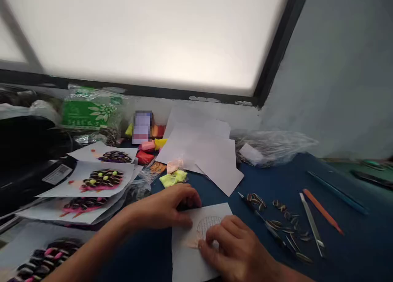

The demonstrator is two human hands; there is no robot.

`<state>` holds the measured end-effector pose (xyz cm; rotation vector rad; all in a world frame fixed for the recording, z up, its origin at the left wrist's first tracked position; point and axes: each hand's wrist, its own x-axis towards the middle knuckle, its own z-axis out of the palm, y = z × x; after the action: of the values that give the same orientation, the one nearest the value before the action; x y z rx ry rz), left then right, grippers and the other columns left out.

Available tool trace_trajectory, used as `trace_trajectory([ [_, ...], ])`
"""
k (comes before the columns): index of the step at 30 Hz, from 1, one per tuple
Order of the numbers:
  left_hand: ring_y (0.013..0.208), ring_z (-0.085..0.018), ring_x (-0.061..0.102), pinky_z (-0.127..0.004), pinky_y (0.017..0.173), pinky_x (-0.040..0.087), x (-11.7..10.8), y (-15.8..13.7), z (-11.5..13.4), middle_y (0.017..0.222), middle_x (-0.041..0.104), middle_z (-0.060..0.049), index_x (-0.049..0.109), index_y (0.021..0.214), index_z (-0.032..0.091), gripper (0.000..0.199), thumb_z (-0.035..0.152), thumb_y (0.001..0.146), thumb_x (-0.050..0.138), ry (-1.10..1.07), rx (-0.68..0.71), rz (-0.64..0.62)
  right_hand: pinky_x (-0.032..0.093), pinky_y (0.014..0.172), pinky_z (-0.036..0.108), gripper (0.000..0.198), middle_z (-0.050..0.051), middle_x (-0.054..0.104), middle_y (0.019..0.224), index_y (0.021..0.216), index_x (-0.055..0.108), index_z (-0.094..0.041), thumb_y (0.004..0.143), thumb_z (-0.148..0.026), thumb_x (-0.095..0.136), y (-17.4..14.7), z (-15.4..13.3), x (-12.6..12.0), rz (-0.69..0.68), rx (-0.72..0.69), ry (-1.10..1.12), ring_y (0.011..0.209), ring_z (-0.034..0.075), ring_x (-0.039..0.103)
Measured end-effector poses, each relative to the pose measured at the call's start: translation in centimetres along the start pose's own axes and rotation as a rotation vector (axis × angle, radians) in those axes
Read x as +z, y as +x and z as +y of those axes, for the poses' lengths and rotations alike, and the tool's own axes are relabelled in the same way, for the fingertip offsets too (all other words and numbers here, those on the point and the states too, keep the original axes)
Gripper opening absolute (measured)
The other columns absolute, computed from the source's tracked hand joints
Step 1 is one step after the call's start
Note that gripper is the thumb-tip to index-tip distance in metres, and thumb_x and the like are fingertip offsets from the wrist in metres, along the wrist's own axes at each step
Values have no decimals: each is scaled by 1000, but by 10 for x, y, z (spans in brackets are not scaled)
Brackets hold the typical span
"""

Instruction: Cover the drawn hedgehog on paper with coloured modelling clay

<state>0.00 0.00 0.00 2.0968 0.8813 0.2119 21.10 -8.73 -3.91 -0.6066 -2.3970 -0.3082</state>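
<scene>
A white sheet of paper (187, 263) lies on the dark blue tabletop, with a rounded pencil drawing (204, 224) filled with short lines. A thin peach patch of soft clay (193, 242) sits at the drawing's lower left. My right hand (238, 247) has thumb and index finger bent close together over the clay's right edge; what lies under the fingertips is partly hidden. My left hand (170, 206) rests at the sheet's upper left, thumb on the paper, fingers curved and apart from it.
Striped seeds (256, 201) lie right of the sheet with a black pen (273, 233), a metal tweezer-like tool (311, 224) and an orange tool (324, 210). Decorated hedgehog sheets (58, 188) are stacked left. Clay packets (173, 178), a phone (142, 127) and blank paper (196, 147) stand behind.
</scene>
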Motion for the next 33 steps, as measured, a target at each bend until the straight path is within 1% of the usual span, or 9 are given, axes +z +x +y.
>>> trace_trajectory([
  [4, 90, -21, 53, -31, 78, 44, 0, -4, 1, 96, 55, -2, 64, 100, 21, 32, 20, 68, 65, 2, -5, 3, 35, 60, 31, 28, 6, 60, 74, 90, 67, -13, 96, -10, 40, 1, 3, 0, 4, 14, 11, 62, 16, 45],
  [10, 88, -21, 53, -31, 77, 45, -1, -2, 2, 96, 55, -2, 65, 100, 21, 33, 21, 67, 66, -11, -11, 1, 35, 62, 31, 23, 6, 59, 78, 97, 67, -14, 93, -12, 44, 2, 1, -5, 25, 63, -1, 65, 17, 45],
  [13, 88, -21, 52, -31, 76, 45, -1, -1, 2, 96, 55, -2, 65, 100, 21, 33, 22, 67, 67, -11, -9, -4, 34, 61, 31, 22, 6, 57, 76, 95, 67, -14, 94, -14, 45, 1, 0, -5, -6, 61, 14, 64, 17, 43],
  [16, 88, -21, 52, -30, 76, 45, -1, -1, 3, 95, 54, -2, 65, 101, 21, 34, 21, 68, 67, -11, -7, -4, 35, 62, 31, 18, 6, 56, 78, 98, 65, -14, 89, -12, 50, 0, 1, -4, -58, 64, 63, 67, 17, 45],
  [20, 89, -21, 53, -31, 77, 45, -1, -2, 4, 96, 54, -2, 65, 102, 20, 34, 21, 68, 66, -18, -15, -3, 35, 62, 30, 20, 5, 56, 80, 99, 64, -16, 83, -9, 54, 0, 2, -5, -117, 99, 120, 69, 17, 46],
  [25, 89, -21, 53, -31, 77, 45, -1, -3, 4, 96, 54, -1, 66, 101, 21, 34, 21, 68, 67, -6, -13, -3, 37, 62, 30, 22, 6, 60, 81, 99, 65, -15, 85, -8, 50, 0, 2, -6, -61, 81, 147, 69, 17, 47],
  [28, 89, -21, 53, -30, 77, 45, -1, -3, 2, 97, 54, -1, 65, 102, 22, 34, 21, 68, 67, -8, -14, -3, 38, 64, 30, 26, 8, 61, 85, 104, 64, -14, 85, -7, 48, -1, 2, -7, -33, 91, 140, 71, 18, 48],
  [30, 90, -21, 53, -30, 78, 45, 0, -3, 2, 96, 54, -1, 65, 102, 22, 34, 22, 68, 67, -11, -14, -4, 39, 64, 31, 28, 8, 60, 85, 106, 64, -14, 85, -7, 48, -1, 2, -6, -37, 88, 125, 71, 18, 48],
  [33, 89, -21, 53, -30, 77, 45, -1, -3, 2, 95, 54, -1, 65, 101, 22, 33, 22, 68, 67, -15, -11, -5, 37, 63, 32, 26, 8, 58, 82, 103, 65, -15, 84, -9, 48, -1, 2, -3, -59, 75, 111, 69, 19, 46],
])
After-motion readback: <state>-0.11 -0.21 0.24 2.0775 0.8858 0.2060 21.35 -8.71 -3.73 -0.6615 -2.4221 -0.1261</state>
